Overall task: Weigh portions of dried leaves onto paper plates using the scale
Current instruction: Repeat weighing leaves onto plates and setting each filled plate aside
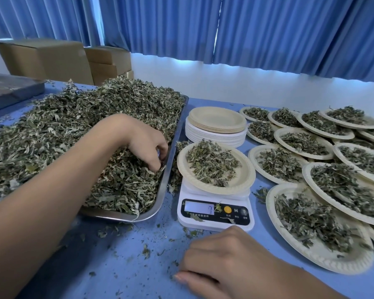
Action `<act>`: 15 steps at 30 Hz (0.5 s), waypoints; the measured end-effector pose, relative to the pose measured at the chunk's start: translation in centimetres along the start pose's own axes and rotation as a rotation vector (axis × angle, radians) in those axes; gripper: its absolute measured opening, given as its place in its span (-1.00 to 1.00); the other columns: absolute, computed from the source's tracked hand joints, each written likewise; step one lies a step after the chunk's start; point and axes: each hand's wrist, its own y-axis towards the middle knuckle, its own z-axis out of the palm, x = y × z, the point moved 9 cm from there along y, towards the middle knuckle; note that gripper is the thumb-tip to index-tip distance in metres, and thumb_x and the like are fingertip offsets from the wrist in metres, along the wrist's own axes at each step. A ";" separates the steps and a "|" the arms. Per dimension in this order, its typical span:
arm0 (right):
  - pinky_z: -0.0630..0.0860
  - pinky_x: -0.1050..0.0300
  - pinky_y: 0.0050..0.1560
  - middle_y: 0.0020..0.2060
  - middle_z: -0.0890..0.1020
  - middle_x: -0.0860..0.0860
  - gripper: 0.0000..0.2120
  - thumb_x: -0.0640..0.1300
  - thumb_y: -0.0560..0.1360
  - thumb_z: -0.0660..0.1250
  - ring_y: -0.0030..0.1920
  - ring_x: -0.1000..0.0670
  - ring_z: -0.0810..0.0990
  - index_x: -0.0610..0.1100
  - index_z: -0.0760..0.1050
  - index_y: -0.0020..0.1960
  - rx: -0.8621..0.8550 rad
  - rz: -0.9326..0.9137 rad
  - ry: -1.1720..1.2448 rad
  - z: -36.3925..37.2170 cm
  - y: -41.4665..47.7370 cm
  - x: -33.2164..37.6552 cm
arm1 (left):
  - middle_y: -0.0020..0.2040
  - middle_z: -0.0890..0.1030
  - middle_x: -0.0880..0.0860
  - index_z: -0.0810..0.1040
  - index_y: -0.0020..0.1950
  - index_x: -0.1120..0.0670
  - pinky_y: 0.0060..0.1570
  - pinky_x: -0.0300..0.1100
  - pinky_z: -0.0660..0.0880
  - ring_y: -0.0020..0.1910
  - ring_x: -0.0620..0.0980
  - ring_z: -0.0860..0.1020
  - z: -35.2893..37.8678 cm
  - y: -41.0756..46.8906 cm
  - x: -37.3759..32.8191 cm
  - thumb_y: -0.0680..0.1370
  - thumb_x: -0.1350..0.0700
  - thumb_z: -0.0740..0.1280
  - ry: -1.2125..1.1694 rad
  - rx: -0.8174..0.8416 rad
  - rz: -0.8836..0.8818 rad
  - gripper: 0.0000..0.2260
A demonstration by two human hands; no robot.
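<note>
A metal tray heaped with dried leaves fills the left of the table. My left hand reaches into the heap near the tray's right rim, fingers curled down and pinching leaves. A white digital scale stands right of the tray, its display lit. On it sits a paper plate with a small mound of leaves. My right hand rests on the blue table in front of the scale, fingers loosely curled and holding nothing.
A stack of empty paper plates stands behind the scale. Several filled plates overlap across the right side. Leaf crumbs litter the blue tabletop. Cardboard boxes and blue curtains stand behind.
</note>
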 end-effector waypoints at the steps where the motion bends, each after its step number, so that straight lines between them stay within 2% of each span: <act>1: 0.41 0.03 -0.30 -0.31 0.41 0.09 -0.63 0.11 0.72 0.14 -0.31 0.03 0.39 -0.04 0.51 -0.15 -0.004 -0.002 -0.005 -0.1 0.0 0.0 | -0.03 0.57 -0.04 0.52 0.22 -0.01 -0.20 -0.18 0.44 -0.18 -0.08 0.51 0.1 0.0 0.0 0.48 0.06 0.45 0.005 0.013 -0.001 -0.67; 5: 0.41 0.04 -0.29 -0.31 0.39 0.08 -0.62 0.11 0.73 0.13 -0.32 0.03 0.39 -0.05 0.49 -0.16 0.000 -0.003 0.002 -0.1 0.0 0.0 | -0.21 0.50 -0.03 0.51 0.15 0.05 -0.34 -0.18 0.33 -0.32 -0.05 0.43 0.6 0.2 -0.1 0.45 0.13 0.48 0.028 0.016 -0.021 -0.69; 9: 0.43 0.03 -0.27 -0.29 0.46 0.08 -0.60 0.13 0.73 0.11 -0.29 0.02 0.44 -0.05 0.56 -0.11 0.017 -0.003 0.003 0.2 0.0 -0.1 | -0.20 0.45 -0.05 0.52 0.07 0.06 -0.38 -0.19 0.32 -0.31 -0.10 0.42 0.2 0.8 -0.1 0.48 0.20 0.47 -0.015 -0.082 -0.035 -0.78; 11: 0.42 0.06 -0.30 -0.32 0.44 0.09 -0.63 0.10 0.71 0.17 -0.32 0.04 0.41 -0.04 0.55 -0.15 -0.029 -0.008 -0.022 -0.2 0.0 -0.1 | -0.06 0.51 -0.02 0.52 0.10 0.05 -0.25 -0.16 0.46 -0.16 -0.05 0.50 -0.4 1.0 0.2 0.48 0.24 0.46 -0.075 -0.168 -0.051 -0.75; 12: 0.41 0.09 -0.33 -0.34 0.43 0.09 -0.66 0.08 0.70 0.22 -0.34 0.06 0.39 -0.04 0.54 -0.18 -0.087 -0.001 -0.042 -0.7 -0.2 -0.1 | 0.08 0.54 0.02 0.53 0.16 0.06 -0.07 -0.11 0.54 -0.02 0.01 0.54 -0.7 1.0 0.5 0.48 0.26 0.46 -0.119 -0.213 -0.067 -0.70; 13: 0.41 0.12 -0.36 -0.36 0.41 0.10 -0.67 0.05 0.68 0.26 -0.37 0.07 0.36 -0.04 0.52 -0.21 -0.167 0.021 -0.058 -1.5 -0.3 -0.4 | 0.21 0.54 0.05 0.53 0.22 0.06 0.09 -0.07 0.54 0.12 0.07 0.55 -1.2 1.0 0.8 0.48 0.27 0.46 -0.164 -0.259 -0.079 -0.66; 15: 0.38 0.21 -0.40 -0.40 0.41 0.12 -0.69 0.02 0.66 0.28 -0.42 0.12 0.36 -0.02 0.49 -0.25 -0.367 0.130 -0.066 -3.8 -1.1 -1.7 | 0.32 0.50 0.06 0.53 0.27 0.04 0.14 -0.10 0.48 0.23 0.08 0.52 -2.4 0.7 0.7 0.50 0.25 0.43 -0.264 -0.369 -0.057 -0.64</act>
